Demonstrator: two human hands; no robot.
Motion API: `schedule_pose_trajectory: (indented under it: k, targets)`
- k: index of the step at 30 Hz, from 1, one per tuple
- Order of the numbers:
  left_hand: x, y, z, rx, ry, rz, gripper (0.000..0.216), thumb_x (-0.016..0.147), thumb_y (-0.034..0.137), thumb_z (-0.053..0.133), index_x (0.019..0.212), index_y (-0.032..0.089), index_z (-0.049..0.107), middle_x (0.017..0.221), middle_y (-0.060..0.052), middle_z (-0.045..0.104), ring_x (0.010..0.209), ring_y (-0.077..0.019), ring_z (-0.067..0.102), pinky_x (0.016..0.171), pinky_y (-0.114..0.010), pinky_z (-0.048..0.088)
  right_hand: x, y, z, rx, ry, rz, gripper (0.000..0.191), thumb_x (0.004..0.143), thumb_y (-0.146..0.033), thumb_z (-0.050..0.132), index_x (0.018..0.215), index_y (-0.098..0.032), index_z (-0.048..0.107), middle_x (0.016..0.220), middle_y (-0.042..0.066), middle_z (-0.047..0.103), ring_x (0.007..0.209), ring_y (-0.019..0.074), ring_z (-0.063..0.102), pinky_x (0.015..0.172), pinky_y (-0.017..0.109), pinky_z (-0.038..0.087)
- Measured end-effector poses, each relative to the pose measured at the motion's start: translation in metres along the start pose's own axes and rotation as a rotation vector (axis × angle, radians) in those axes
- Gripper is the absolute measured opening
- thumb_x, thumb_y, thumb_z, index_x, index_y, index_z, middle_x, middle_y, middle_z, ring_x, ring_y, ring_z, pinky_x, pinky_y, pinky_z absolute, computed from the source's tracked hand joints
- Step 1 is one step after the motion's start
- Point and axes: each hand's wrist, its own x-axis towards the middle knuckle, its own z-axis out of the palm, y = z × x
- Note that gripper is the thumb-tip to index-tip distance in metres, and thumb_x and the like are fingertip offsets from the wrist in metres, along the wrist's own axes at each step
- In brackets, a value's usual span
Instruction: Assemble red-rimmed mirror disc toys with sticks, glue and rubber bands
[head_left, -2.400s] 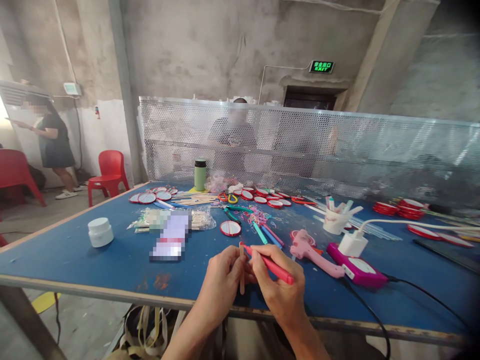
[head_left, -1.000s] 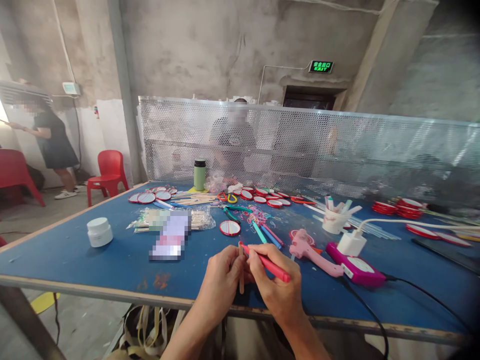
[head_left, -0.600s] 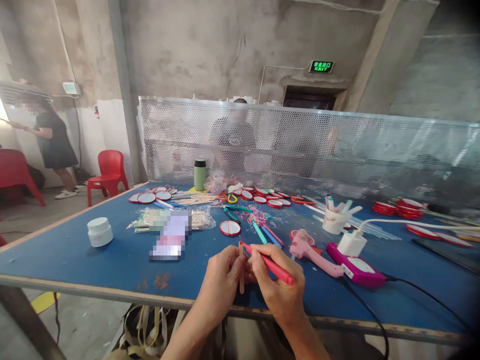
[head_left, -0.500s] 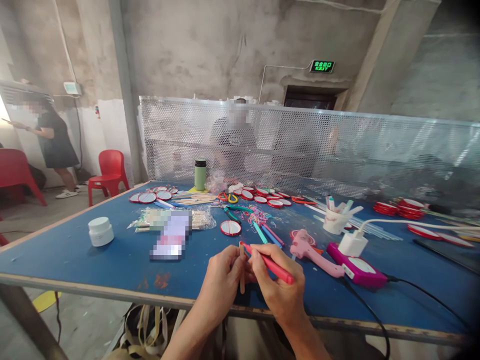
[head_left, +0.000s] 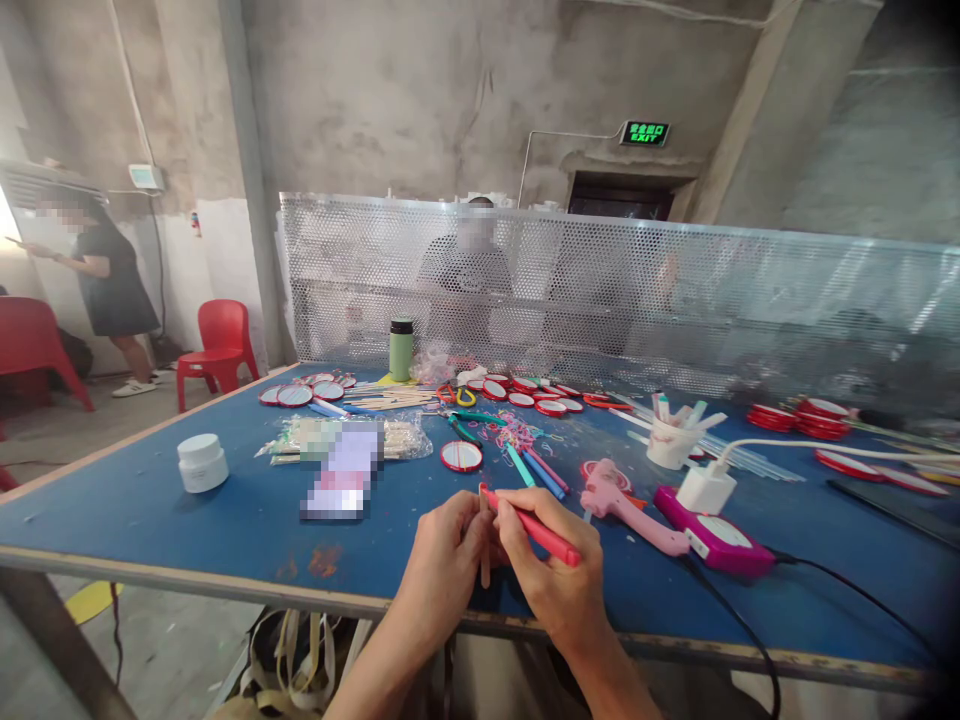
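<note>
Between the fingers of my left hand (head_left: 448, 545) a wooden craft stick (head_left: 485, 570) stands upright, its top end coloured red. My right hand (head_left: 556, 560) is closed round a red marker pen (head_left: 546, 537), whose tip touches the stick near its top. Beyond both hands lies a round mirror with a red rim (head_left: 461, 456). Several more markers (head_left: 541, 472) rest behind my right hand, beside a heap of small coloured bands (head_left: 517, 432).
A pink glue gun (head_left: 631, 508) and a purple power strip (head_left: 712, 535) with a white plug lie at right. Left are a white jar (head_left: 202, 464), a blurred phone (head_left: 345, 470) and bagged sticks (head_left: 405, 435). A perforated metal screen (head_left: 360, 270) runs behind, a person beyond it.
My right hand and the marker have shifted slightly left and up. The red at the stick's top shows a little more. My left hand stays nearly still.
</note>
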Motion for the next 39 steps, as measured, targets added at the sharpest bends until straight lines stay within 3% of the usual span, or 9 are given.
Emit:
schedule_pose_trajectory:
  k: [14, 25, 39]
  targets:
    - [0.0, -0.0017, 0.0005, 0.0, -0.009, -0.01, 0.032, 0.095, 0.039, 0.043, 0.072, 0.019, 0.052, 0.048, 0.003, 0.054, 0.046, -0.0121, 0.05, 0.051, -0.021, 0.035, -0.0008, -0.0011, -0.0008, 0.014, 0.051, -0.01, 0.012, 0.089, -0.013, 0.057, 0.087, -0.02, 0.067, 0.073, 0.0, 0.069, 0.062, 0.0122, 0.066, 0.062, 0.022, 0.052]
    - [0.0004, -0.0003, 0.0002, 0.014, -0.01, -0.014, 0.033, 0.095, 0.037, 0.042, 0.071, 0.018, 0.053, 0.048, 0.003, 0.054, 0.046, -0.012, 0.05, 0.051, -0.021, 0.034, -0.0017, 0.0018, 0.0008, 0.024, -0.011, -0.003, 0.012, 0.089, -0.013, 0.056, 0.086, -0.019, 0.066, 0.073, 0.0, 0.068, 0.063, 0.012, 0.065, 0.063, 0.022, 0.051]
    - [0.0, -0.0015, 0.0002, 0.008, -0.008, -0.012, 0.031, 0.095, 0.037, 0.043, 0.071, 0.018, 0.053, 0.048, 0.003, 0.055, 0.047, -0.0121, 0.051, 0.052, -0.02, 0.035, -0.0019, 0.0006, -0.0009, 0.016, 0.018, -0.012, 0.012, 0.089, -0.012, 0.057, 0.085, -0.019, 0.066, 0.073, -0.001, 0.068, 0.062, 0.0111, 0.064, 0.062, 0.021, 0.05]
